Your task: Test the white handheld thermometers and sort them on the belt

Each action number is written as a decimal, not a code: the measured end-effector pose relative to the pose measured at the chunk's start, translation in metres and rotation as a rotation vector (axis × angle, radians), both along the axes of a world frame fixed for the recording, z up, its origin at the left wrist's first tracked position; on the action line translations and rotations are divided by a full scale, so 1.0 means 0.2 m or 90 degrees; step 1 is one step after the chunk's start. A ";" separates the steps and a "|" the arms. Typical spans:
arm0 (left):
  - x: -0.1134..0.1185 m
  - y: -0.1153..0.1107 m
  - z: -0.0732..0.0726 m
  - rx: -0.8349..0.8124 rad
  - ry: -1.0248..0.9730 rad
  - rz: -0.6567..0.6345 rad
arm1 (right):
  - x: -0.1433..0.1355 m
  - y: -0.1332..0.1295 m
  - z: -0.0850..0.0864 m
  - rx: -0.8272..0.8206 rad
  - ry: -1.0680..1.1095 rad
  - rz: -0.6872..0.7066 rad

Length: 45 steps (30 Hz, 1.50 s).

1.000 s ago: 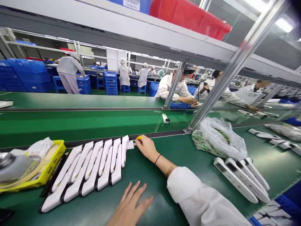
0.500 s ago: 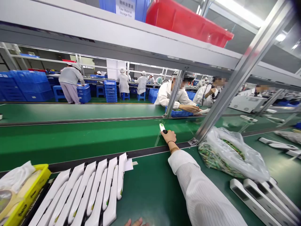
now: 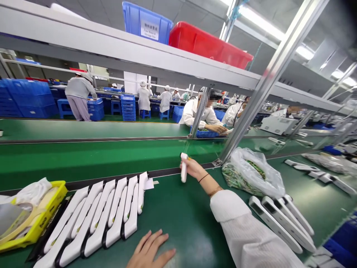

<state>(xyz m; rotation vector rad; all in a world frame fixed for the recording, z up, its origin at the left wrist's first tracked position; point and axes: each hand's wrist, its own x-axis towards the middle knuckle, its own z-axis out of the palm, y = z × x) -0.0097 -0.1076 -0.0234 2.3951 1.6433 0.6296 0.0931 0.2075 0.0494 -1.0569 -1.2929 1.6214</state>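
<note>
My right hand (image 3: 194,168) is closed around a white handheld device (image 3: 183,172), held nearly upright over the near edge of the green belt. The device has a dark tip at its upper end; its exact kind I cannot make out. My left hand (image 3: 152,250) lies low in the view over the green table, fingers spread and holding nothing. To its left, a row of white angled housings (image 3: 96,219) lies side by side, with dark ends and bits of green showing between them.
A yellow tray (image 3: 52,212) with cloth and tape stands at left. A clear bag of small green parts (image 3: 245,178) sits at right, behind several white devices (image 3: 276,221). A metal post (image 3: 251,100) rises beyond my right hand. A co-worker (image 3: 205,115) works across the belt.
My right hand has drawn back from over the belt toward me, bringing the white device with it and turning it upright. My left hand has come further into view.
</note>
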 end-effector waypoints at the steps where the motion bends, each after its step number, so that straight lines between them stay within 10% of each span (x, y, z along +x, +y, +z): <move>1: -0.01 0.00 0.03 -0.025 -0.003 -0.005 | 0.01 -0.09 -0.02 -0.008 0.025 0.038; 12: 0.01 -0.09 0.17 -0.180 -0.097 -0.013 | 0.10 -0.75 -0.18 -0.043 0.155 0.238; 30: 0.03 -0.12 0.17 -0.227 -0.118 0.015 | 0.13 -0.89 -0.18 -0.200 0.174 0.233; 37: 0.02 -0.11 0.14 -0.072 -0.585 0.277 | 0.10 -1.07 -0.16 -0.112 0.165 0.335; 45: 0.01 -0.11 0.19 -0.048 -0.867 0.204 | 0.12 -1.25 -0.19 -0.145 0.176 0.575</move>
